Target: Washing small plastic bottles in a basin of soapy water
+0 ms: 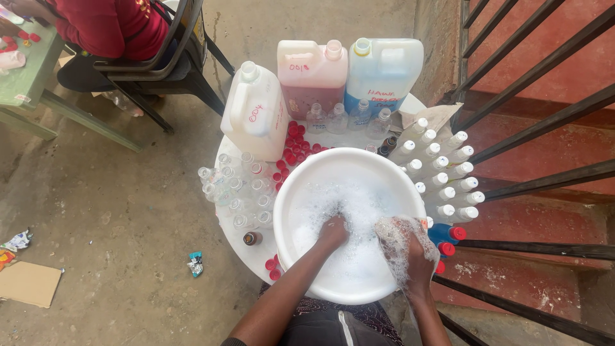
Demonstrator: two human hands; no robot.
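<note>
A white round basin (291, 192) full of soapy foam sits on a round white table (255, 255) in front of me. My left hand (334, 232) is plunged into the suds near the basin's middle, its fingers hidden under the foam. My right hand (405, 248) is lifted at the basin's right rim, coated in foam; whether it holds anything is hidden by the suds.
Three large jugs (256, 112) stand at the table's far side. Several small clear bottles (234, 189) crowd the left, white-capped ones (442, 173) the right, with red caps (296, 144) between. A seated person in red (112, 25) is at upper left. Metal railing (532, 147) runs along the right.
</note>
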